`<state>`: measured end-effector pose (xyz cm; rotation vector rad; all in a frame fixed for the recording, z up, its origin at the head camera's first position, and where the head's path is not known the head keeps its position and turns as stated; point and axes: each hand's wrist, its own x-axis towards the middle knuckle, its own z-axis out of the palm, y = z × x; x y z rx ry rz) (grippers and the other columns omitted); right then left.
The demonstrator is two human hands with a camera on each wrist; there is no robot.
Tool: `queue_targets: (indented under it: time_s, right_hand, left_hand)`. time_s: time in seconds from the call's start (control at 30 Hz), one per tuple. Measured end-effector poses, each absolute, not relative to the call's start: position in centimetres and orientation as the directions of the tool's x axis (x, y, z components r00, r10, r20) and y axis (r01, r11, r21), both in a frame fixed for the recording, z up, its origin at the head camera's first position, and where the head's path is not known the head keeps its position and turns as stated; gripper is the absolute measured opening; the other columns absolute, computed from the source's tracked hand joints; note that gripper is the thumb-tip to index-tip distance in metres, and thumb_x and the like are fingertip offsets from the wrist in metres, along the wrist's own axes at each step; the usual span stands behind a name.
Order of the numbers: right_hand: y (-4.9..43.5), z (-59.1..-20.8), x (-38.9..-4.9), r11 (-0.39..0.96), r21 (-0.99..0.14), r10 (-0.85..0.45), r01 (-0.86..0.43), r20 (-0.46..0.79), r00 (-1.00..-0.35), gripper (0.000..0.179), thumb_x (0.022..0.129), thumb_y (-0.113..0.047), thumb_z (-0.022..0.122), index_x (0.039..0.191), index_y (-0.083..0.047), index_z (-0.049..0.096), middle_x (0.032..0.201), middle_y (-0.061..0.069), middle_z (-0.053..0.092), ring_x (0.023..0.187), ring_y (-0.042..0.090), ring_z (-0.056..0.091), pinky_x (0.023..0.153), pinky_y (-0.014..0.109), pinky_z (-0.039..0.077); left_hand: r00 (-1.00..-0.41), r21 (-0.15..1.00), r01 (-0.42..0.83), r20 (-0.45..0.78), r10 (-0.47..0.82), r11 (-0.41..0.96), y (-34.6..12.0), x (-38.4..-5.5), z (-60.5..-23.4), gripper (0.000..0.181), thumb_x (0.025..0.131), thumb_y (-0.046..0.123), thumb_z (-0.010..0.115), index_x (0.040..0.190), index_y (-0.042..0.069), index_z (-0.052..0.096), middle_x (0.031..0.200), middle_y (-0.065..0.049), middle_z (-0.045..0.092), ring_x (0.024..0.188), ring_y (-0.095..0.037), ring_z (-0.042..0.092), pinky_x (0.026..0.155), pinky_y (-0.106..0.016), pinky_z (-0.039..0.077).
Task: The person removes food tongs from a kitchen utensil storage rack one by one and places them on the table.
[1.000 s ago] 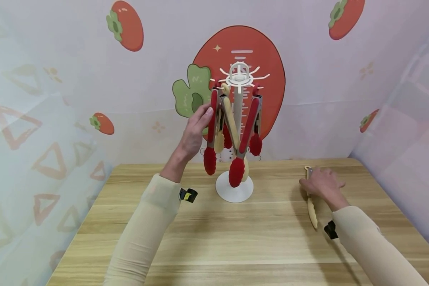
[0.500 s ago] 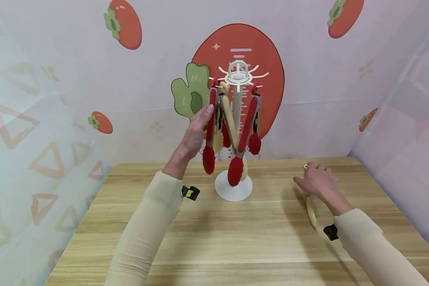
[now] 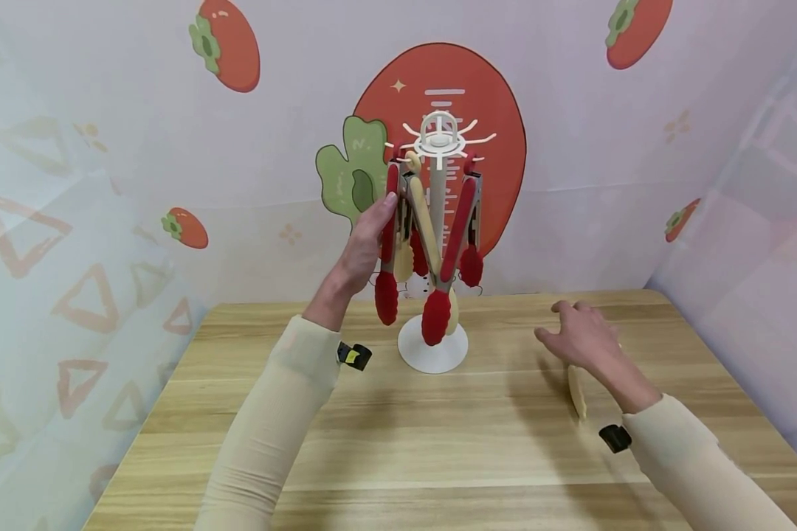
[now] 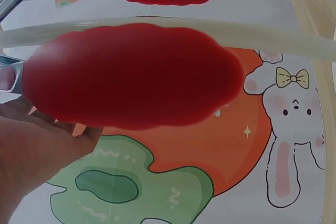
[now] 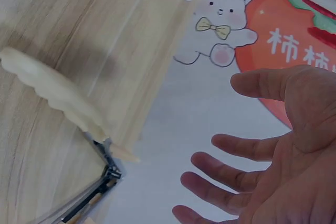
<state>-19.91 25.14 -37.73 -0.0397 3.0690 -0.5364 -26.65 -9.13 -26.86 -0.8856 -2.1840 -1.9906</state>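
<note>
Several kitchen tongs, some red and some cream, hang from the hooks of a white rotating stand [image 3: 440, 144]. My left hand [image 3: 361, 251] holds the leftmost red tongs [image 3: 387, 295] by the handle, thumb along the front and fingers behind. In the left wrist view, the red scalloped head [image 4: 136, 77] of those tongs covers part of the scene, with my fingers lower left. My right hand [image 3: 581, 339] hovers over the right of the table, fingers spread and holding nothing. Under it lie cream tongs [image 3: 576, 394], their upper part hidden by the hand; their scalloped head [image 5: 52, 90] shows in the right wrist view.
The stand's round white base [image 3: 432, 361] rests on the wooden table [image 3: 398, 442] toward the back. Behind it rises a white backdrop [image 3: 292, 147] printed with persimmons, with side panels at left and right.
My right hand has risen off the cream tongs and shifted a little left, leaving them on the table. My left hand stays at the red tongs, its thumb now showing across the handle.
</note>
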Motion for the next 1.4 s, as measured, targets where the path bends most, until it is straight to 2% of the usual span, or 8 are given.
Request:
queue_targets:
  time_s: [0.13,0.27,0.43,0.6,0.9,1.13,1.4]
  right_hand:
    - [24.6,-37.4,-19.7,0.935,-0.349,-0.059,-0.063,0.022,-0.998,0.064,0.096,-0.040,0.060,0.138,0.007,0.052,0.134,0.038,0.049,0.118,0.055,0.049,0.077,0.067,0.047]
    - [24.0,-36.9,-19.4,0.925,-0.365,-0.091,-0.105,0.054,-0.994,0.061,0.096,-0.038,0.061,0.137,0.007,0.054,0.129,0.034,0.054,0.112,0.049,0.055,0.075,0.057,0.050]
    - [23.4,-36.2,-19.0,0.906,-0.395,-0.124,-0.152,0.097,-0.988,0.058,0.096,-0.035,0.063,0.136,0.007,0.054,0.123,0.030,0.059,0.111,0.046,0.056,0.082,0.058,0.048]
    - [22.7,-35.4,-18.8,0.885,-0.419,-0.153,-0.202,0.149,-0.977,0.057,0.096,-0.032,0.065,0.136,0.006,0.053,0.122,0.030,0.060,0.111,0.046,0.056,0.088,0.061,0.046]
    - [21.8,-34.2,-18.1,0.827,-0.505,-0.174,-0.245,0.184,-0.967,0.059,0.096,-0.031,0.068,0.139,0.004,0.049,0.126,0.028,0.056,0.113,0.046,0.055,0.091,0.063,0.044]
    - [21.6,-33.5,-18.0,0.750,-0.581,-0.197,-0.316,0.260,-0.945,0.062,0.096,-0.031,0.069,0.142,0.004,0.046,0.131,0.026,0.051,0.123,0.043,0.048,0.097,0.062,0.041]
    - [21.0,-32.6,-17.9,0.709,-0.605,-0.199,-0.362,0.321,-0.926,0.065,0.096,-0.032,0.071,0.145,0.001,0.044,0.135,0.023,0.050,0.124,0.040,0.046,0.096,0.060,0.041]
  left_hand:
    - [-0.832,0.904,0.427,0.398,0.385,-0.012,-9.4,-26.8,-26.8,0.058,0.103,0.042,0.033,0.142,0.001,0.043,0.128,-0.015,0.049,0.124,-0.027,0.044,0.102,-0.053,0.038]
    - [-0.819,0.899,0.435,0.414,0.397,-0.042,-9.6,-26.8,-26.8,0.048,0.104,0.037,0.035,0.130,0.000,0.048,0.115,-0.014,0.050,0.113,-0.024,0.048,0.096,-0.046,0.040]
    - [-0.795,0.879,0.470,0.461,0.393,-0.079,-9.6,-26.6,-26.6,0.034,0.106,0.028,0.038,0.120,0.000,0.051,0.103,-0.011,0.049,0.100,-0.022,0.048,0.086,-0.038,0.040]
    - [-0.785,0.865,0.496,0.485,0.386,-0.079,-9.7,-26.4,-26.3,0.032,0.108,0.023,0.040,0.124,-0.003,0.051,0.103,-0.012,0.051,0.095,-0.022,0.049,0.081,-0.038,0.041]
    - [-0.794,0.845,0.531,0.522,0.312,-0.063,-10.0,-25.9,-26.0,0.034,0.109,0.020,0.041,0.129,-0.006,0.051,0.103,-0.012,0.051,0.096,-0.022,0.050,0.081,-0.034,0.043]
    - [-0.804,0.840,0.537,0.538,0.254,-0.081,-10.2,-25.5,-25.5,0.031,0.109,0.020,0.042,0.118,-0.009,0.050,0.101,-0.029,0.043,0.094,-0.031,0.047,0.080,-0.034,0.041]
    - [-0.823,0.846,0.526,0.531,0.202,-0.083,-11.1,-25.2,-25.5,0.035,0.108,0.022,0.044,0.126,-0.007,0.052,0.109,-0.020,0.052,0.099,-0.030,0.049,0.084,-0.038,0.043]
